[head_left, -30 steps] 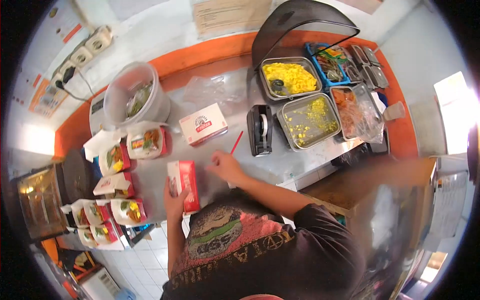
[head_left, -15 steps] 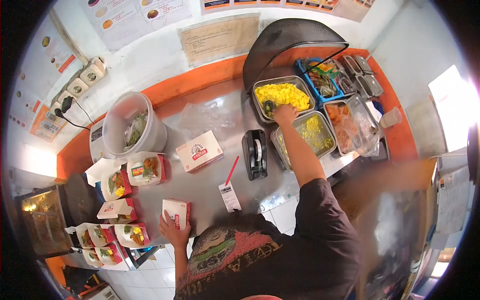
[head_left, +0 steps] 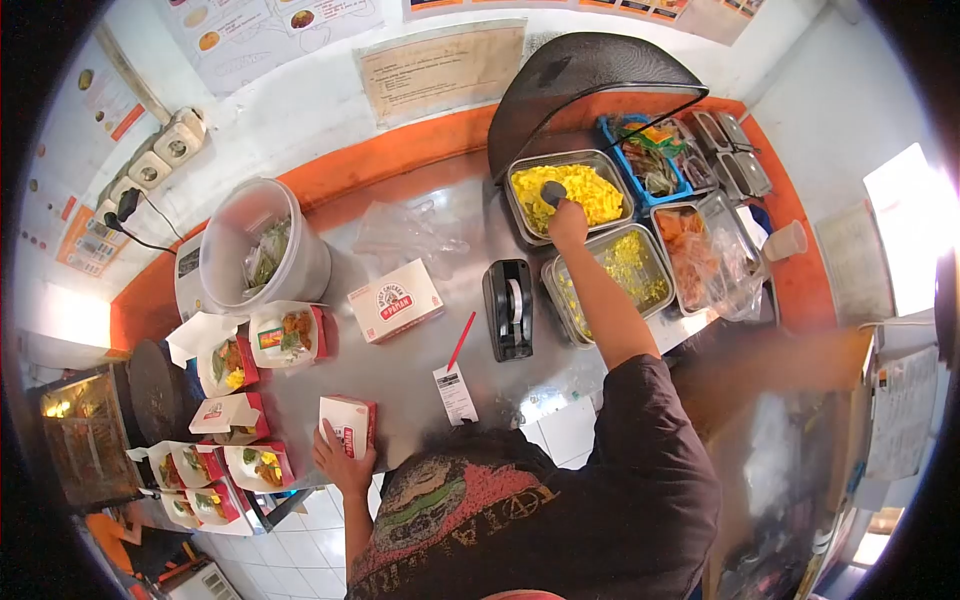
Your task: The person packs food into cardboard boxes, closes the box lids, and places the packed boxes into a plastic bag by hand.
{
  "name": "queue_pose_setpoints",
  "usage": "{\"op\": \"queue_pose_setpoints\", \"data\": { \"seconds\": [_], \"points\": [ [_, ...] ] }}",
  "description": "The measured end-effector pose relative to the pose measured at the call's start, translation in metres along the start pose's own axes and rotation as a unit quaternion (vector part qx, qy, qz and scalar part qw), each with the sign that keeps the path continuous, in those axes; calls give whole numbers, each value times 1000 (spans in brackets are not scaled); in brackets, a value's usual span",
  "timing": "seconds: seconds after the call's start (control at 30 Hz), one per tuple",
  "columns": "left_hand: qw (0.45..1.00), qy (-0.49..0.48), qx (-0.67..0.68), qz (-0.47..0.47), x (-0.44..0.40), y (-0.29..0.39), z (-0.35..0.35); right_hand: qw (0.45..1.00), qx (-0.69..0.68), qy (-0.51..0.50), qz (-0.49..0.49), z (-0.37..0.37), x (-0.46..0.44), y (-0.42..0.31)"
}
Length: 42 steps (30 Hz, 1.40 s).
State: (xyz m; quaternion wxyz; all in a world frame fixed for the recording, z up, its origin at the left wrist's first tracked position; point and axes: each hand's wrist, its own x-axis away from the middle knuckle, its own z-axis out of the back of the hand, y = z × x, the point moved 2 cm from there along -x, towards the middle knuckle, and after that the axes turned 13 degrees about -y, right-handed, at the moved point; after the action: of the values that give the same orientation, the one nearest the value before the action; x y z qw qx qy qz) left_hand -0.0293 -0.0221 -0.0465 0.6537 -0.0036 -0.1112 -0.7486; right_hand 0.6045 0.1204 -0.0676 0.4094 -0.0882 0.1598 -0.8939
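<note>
My right hand (head_left: 569, 226) is closed around the handle of a dark serving spoon (head_left: 553, 193). The spoon's rounded head is over the yellow scrambled egg (head_left: 597, 198) in a metal tray (head_left: 526, 232). Below my forearm is a second tray (head_left: 655, 298) with scattered yellow bits. At the counter's front edge, my left hand (head_left: 343, 462) grips a closed white and red food box (head_left: 349, 425), its fingers along the box's left side. Part of the spoon handle is hidden in my right hand.
Several open food boxes (head_left: 262, 468) stand at the left, beside a clear plastic tub (head_left: 318, 270). A closed box (head_left: 395, 301), a tape dispenser (head_left: 510, 310), a red pen (head_left: 462, 340) and a receipt (head_left: 455, 397) lie mid-counter. A mesh cover (head_left: 590, 75) stands behind the egg tray.
The spoon's head has moved up and right within the egg tray, now showing its dark rounded side. My left hand stays on the box. The view has shifted slightly.
</note>
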Motion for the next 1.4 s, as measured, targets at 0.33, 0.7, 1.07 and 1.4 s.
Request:
{"op": "queue_pose_setpoints", "data": {
  "seconds": [0.33, 0.7, 1.07, 1.4],
  "points": [
    [1000, 4, 1, 6, 2, 2, 2, 985, 103, -134, 45, -23, -46, 29],
    [1000, 1, 9, 9, 0, 3, 3, 965, -109, -232, 54, -11, -32, 32],
    [1000, 23, 12, -7, 1, 1, -2, 938, -42, -340, 46, -2, -34, 49],
    [1000, 4, 28, 8, 0, 4, 4, 767, -483, -383, -181, 19, -13, 54]
  ]
}}
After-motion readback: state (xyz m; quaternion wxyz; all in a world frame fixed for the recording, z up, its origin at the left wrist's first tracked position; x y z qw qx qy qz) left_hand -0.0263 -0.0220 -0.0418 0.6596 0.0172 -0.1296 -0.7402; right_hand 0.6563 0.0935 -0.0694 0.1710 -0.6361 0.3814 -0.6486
